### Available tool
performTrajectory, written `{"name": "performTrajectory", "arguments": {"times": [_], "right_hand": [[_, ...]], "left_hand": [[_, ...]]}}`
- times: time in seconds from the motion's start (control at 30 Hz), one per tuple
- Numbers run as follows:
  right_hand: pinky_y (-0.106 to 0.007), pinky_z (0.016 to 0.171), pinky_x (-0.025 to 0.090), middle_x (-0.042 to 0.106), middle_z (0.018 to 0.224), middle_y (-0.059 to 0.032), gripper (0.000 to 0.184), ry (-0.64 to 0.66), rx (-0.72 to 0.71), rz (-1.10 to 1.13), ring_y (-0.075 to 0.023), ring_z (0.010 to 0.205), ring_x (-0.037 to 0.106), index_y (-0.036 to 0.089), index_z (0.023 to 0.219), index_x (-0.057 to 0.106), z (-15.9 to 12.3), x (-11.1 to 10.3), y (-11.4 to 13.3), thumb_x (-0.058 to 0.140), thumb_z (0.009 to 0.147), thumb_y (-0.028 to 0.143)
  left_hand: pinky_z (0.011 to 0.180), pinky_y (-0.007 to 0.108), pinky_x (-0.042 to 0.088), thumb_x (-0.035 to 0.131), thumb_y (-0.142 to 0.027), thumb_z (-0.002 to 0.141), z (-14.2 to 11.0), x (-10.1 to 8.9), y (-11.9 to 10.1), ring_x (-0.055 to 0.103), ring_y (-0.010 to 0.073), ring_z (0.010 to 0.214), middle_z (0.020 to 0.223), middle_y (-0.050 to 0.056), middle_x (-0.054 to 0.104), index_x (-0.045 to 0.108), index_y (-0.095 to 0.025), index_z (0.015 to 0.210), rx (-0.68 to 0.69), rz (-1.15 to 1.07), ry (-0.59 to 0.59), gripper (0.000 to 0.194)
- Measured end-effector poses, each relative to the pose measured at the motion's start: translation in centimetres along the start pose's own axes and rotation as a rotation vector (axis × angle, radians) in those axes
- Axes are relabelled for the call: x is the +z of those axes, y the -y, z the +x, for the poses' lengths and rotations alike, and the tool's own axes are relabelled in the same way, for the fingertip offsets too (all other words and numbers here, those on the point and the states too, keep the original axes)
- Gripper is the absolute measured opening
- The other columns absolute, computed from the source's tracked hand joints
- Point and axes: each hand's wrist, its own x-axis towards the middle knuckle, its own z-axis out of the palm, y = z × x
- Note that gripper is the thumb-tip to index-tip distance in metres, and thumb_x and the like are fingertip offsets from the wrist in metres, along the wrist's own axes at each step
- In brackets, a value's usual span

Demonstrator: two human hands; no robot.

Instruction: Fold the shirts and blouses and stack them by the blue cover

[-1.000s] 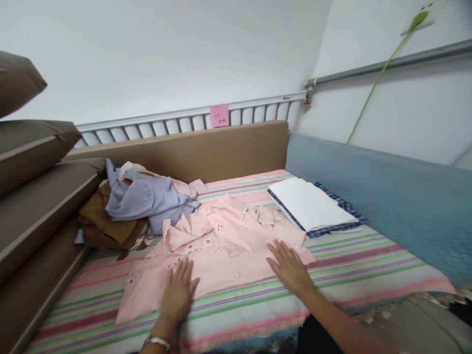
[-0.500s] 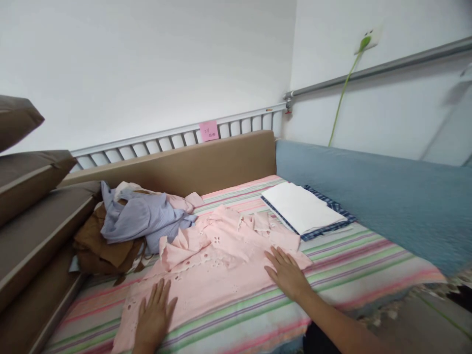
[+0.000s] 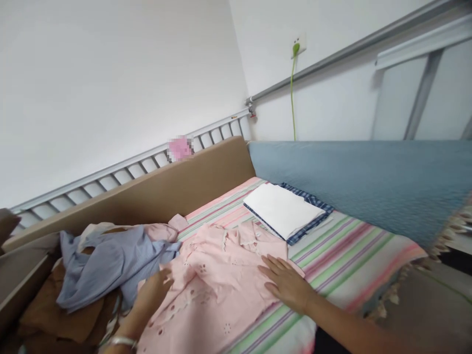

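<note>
A pink eyelet blouse (image 3: 224, 290) with scalloped trim lies spread and rumpled on a striped bed cover (image 3: 346, 246). At its left side, my left hand (image 3: 155, 287) has its fingers curled closed on the ruffled edge; the fingertips are partly hidden. My right hand (image 3: 285, 282) rests flat on the right part of the blouse, fingers stretched out and holding nothing. Just left of my left hand lies a pile with a light blue garment (image 3: 106, 265) over brown cloth (image 3: 62, 309).
Folded white cloth (image 3: 283, 206) lies on navy plaid cloth (image 3: 313, 196) at the back right. A tan padded board (image 3: 206, 172) and a blue covered panel (image 3: 350, 172) border the bed. Grey-brown cushions (image 3: 25, 265) stand at far left. A green cord (image 3: 292, 98) hangs from a wall socket.
My left hand has lifted from lying flat on the lower left of the blouse, moved up, and closed on its ruffled edge. My right hand stays on the blouse. The view has turned right.
</note>
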Motion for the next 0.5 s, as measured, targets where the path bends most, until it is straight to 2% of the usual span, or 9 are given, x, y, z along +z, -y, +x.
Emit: {"name": "performTrajectory", "arguments": {"times": [0.07, 0.13, 0.2, 0.23, 0.3, 0.37, 0.43, 0.5], "right_hand": [[-0.048, 0.107, 0.028, 0.033, 0.145, -0.0055, 0.046, -0.014, 0.0, 0.016, -0.0256, 0.133, 0.031, 0.03, 0.134, 0.044, -0.1, -0.1, 0.0, 0.038, 0.091, 0.045], [-0.047, 0.108, 0.027, 0.033, 0.145, -0.0047, 0.046, -0.021, 0.003, 0.033, -0.0255, 0.133, 0.031, 0.031, 0.135, 0.043, -0.1, -0.2, 0.0, 0.038, 0.091, 0.044], [-0.047, 0.108, 0.026, 0.032, 0.146, -0.0039, 0.047, -0.007, 0.014, 0.05, -0.0254, 0.134, 0.029, 0.031, 0.136, 0.041, -0.2, -0.3, 0.0, 0.038, 0.091, 0.045], [-0.047, 0.108, 0.025, 0.031, 0.146, -0.0036, 0.048, 0.003, 0.021, 0.058, -0.0254, 0.135, 0.028, 0.031, 0.137, 0.04, -0.2, -0.4, -0.1, 0.038, 0.091, 0.045], [-0.047, 0.109, 0.024, 0.029, 0.147, -0.0033, 0.049, 0.017, 0.027, 0.068, -0.0254, 0.135, 0.026, 0.032, 0.138, 0.038, -0.2, -0.3, -0.2, 0.036, 0.091, 0.046], [-0.047, 0.109, 0.023, 0.029, 0.147, -0.0035, 0.049, 0.02, 0.024, 0.072, -0.0255, 0.136, 0.025, 0.031, 0.139, 0.037, -0.2, -0.2, -0.3, 0.035, 0.092, 0.046], [-0.047, 0.109, 0.023, 0.029, 0.147, -0.0035, 0.049, 0.012, 0.017, 0.073, -0.0255, 0.136, 0.026, 0.031, 0.138, 0.037, -0.2, 0.0, -0.4, 0.036, 0.092, 0.045], [-0.046, 0.109, 0.024, 0.03, 0.147, -0.0033, 0.048, -0.005, 0.009, 0.067, -0.0252, 0.135, 0.028, 0.031, 0.137, 0.039, -0.2, 0.1, -0.6, 0.037, 0.091, 0.044]], "left_hand": [[0.09, 0.025, 0.042, 0.042, -0.034, 0.083, 3.7, 0.4, -6.2, 0.06, 0.0169, 0.103, 0.112, 0.008, 0.066, 0.06, -0.019, 0.111, 0.074, -0.035, 0.023, 0.037], [0.094, 0.032, 0.039, 0.041, -0.039, 0.084, 6.6, 2.0, -12.1, 0.054, 0.022, 0.112, 0.119, 0.013, 0.06, 0.055, -0.017, 0.118, 0.092, -0.039, 0.013, 0.043], [0.09, 0.043, 0.041, 0.043, -0.046, 0.082, 8.7, 4.0, -16.4, 0.05, 0.0312, 0.115, 0.123, 0.02, 0.055, 0.049, -0.012, 0.123, 0.039, -0.029, 0.005, 0.054], [0.087, 0.046, 0.042, 0.043, -0.049, 0.08, 9.4, 4.8, -17.7, 0.05, 0.0351, 0.114, 0.122, 0.023, 0.054, 0.047, -0.009, 0.124, -0.003, -0.022, 0.009, 0.059], [0.08, 0.048, 0.045, 0.043, -0.052, 0.08, 10.6, 6.1, -18.6, 0.054, 0.0376, 0.107, 0.117, 0.027, 0.055, 0.048, -0.004, 0.12, -0.073, -0.014, 0.036, 0.063], [0.077, 0.042, 0.047, 0.043, -0.048, 0.084, 11.6, 6.7, -17.6, 0.061, 0.0317, 0.096, 0.105, 0.024, 0.06, 0.055, -0.005, 0.111, -0.083, -0.01, 0.076, 0.052], [0.077, 0.036, 0.049, 0.046, -0.041, 0.086, 12.4, 6.2, -15.8, 0.063, 0.0226, 0.088, 0.097, 0.015, 0.064, 0.059, -0.01, 0.103, -0.034, -0.006, 0.101, 0.038], [0.078, 0.035, 0.05, 0.051, -0.037, 0.086, 13.0, 4.6, -13.6, 0.061, 0.0174, 0.088, 0.1, 0.009, 0.063, 0.058, -0.014, 0.104, 0.045, -0.001, 0.089, 0.03]]}}
